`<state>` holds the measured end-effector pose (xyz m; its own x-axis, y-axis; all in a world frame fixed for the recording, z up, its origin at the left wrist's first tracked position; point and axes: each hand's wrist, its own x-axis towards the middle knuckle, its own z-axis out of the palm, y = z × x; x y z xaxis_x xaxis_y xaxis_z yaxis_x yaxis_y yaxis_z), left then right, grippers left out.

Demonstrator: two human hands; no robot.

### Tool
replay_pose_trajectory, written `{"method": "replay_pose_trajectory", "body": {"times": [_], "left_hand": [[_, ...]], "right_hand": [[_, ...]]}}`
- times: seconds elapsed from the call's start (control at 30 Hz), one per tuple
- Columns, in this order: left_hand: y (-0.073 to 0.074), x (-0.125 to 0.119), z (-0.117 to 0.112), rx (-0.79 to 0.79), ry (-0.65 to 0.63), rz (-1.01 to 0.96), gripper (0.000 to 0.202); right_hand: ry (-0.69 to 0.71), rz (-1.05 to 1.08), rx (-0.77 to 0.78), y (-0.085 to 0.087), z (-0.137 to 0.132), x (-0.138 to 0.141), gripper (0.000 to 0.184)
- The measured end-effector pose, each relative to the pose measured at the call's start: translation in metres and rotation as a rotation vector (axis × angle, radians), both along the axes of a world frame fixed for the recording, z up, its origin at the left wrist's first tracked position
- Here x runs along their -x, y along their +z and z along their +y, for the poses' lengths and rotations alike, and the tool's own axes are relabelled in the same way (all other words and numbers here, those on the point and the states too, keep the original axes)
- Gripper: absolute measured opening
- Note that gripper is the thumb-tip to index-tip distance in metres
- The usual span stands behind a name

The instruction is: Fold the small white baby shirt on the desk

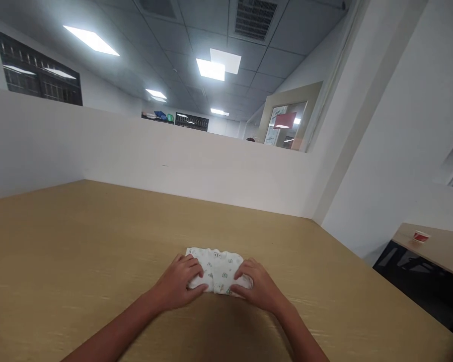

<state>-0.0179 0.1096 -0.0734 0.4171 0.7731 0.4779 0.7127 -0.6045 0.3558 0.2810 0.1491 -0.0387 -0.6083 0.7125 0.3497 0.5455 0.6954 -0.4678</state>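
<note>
A small folded white garment [221, 271] with tiny dark and green prints lies flat on the tabletop in front of me. Its far edge is wavy, and a small dark-patterned patch sits at the middle of that edge. My left hand [179, 281] grips the left end, fingers curled over the top and thumb along the near edge. At the right end my right hand [259, 286] holds it the same way, with bent fingers and the thumb near the front corner. The fingers partly hide both ends of the fabric.
The wood-coloured table [98, 251] reaches to a low white partition [196, 166] at the back and left. A white wall [385, 151] rises on the right. Beyond the table's right edge, a red and white cup [421, 236] stands on another table [445, 246].
</note>
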Motion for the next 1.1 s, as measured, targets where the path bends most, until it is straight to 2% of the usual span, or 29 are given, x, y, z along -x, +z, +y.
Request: {"method": "replay_pose_trajectory", "body": {"times": [0.07, 0.23, 0.3, 0.37, 0.5, 0.6, 0.8, 1.1], "left_hand": [[-0.002, -0.003, -0.002, -0.016, -0.024, -0.004, 0.018], [-0.012, -0.008, -0.003, 0.014, -0.098, 0.047, 0.052], [-0.014, -0.008, -0.004, 0.027, -0.112, 0.055, 0.055], [-0.013, -0.009, -0.005, 0.03, -0.116, 0.041, 0.048], [-0.007, -0.012, -0.005, 0.067, -0.138, -0.1, 0.018], [-0.002, -0.015, -0.006, 0.105, -0.169, -0.242, 0.026], [0.003, -0.017, -0.01, 0.2, -0.188, -0.347, 0.029], [0.003, -0.019, -0.013, 0.162, -0.221, -0.283, 0.036]], "right_hand": [[0.022, 0.04, 0.023, 0.0, -0.002, 0.005, 0.013], [0.083, 0.013, 0.105, -0.006, -0.009, 0.016, 0.03], [0.1, 0.0, 0.124, -0.011, -0.009, 0.018, 0.031], [0.097, 0.005, 0.123, -0.014, -0.009, 0.02, 0.03], [0.059, -0.011, 0.1, -0.015, -0.007, 0.021, 0.021], [0.056, -0.025, 0.105, -0.012, -0.007, 0.021, 0.014], [0.077, 0.003, 0.083, -0.011, -0.009, 0.025, 0.01], [0.168, 0.088, 0.027, -0.012, -0.018, 0.035, 0.014]]}}
